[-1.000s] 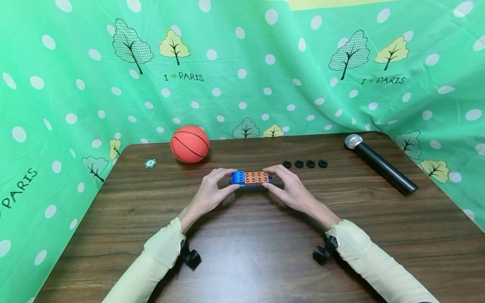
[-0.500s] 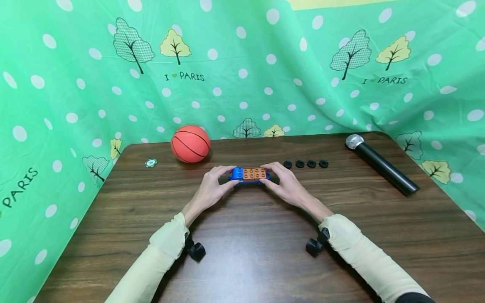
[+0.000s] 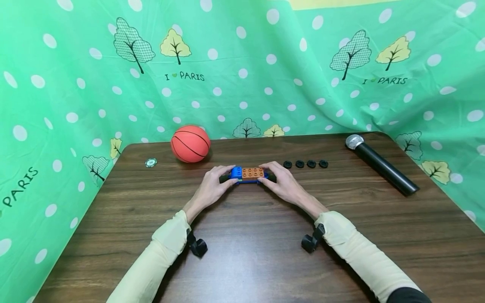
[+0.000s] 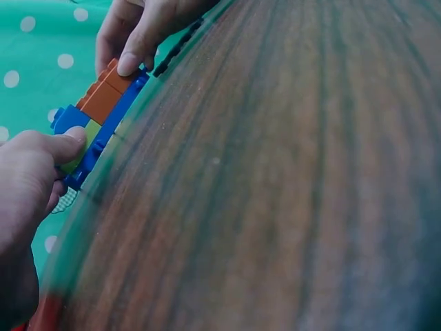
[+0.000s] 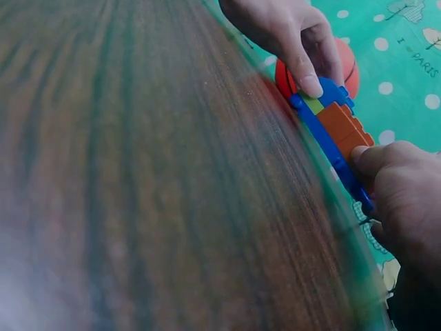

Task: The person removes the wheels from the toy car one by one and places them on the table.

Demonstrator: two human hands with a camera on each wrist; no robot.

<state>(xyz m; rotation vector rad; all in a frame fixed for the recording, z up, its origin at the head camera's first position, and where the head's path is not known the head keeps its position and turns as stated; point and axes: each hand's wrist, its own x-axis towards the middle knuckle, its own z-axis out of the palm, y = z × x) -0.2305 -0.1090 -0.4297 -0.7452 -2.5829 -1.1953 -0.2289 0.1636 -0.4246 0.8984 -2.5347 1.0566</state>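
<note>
A toy brick car [image 3: 248, 174] is held lengthwise between both hands near the middle of the table. It has a long blue base [image 4: 114, 127], two orange bricks [image 3: 252, 173] side by side, and a rounded blue brick [image 3: 236, 172] over a lime green one [image 4: 92, 129] at its left end. My left hand [image 3: 211, 184] pinches that left end, thumb on the near side over the green brick. My right hand [image 3: 285, 183] pinches the other end, its thumb against the orange brick. The far fingers are partly hidden behind the car.
Several small black wheels [image 3: 311, 164] lie in a row behind my right hand. A black microphone [image 3: 382, 164] lies at the far right. A small red basketball [image 3: 190, 144] and a poker chip [image 3: 150, 162] are at the back left. A green dotted cloth [image 3: 242, 84] hangs behind the table [image 3: 242, 252].
Both hands have shifted the car slightly away and to the left, and its near side shows more. The right forearm has swung inward. Both grips stay on it.
</note>
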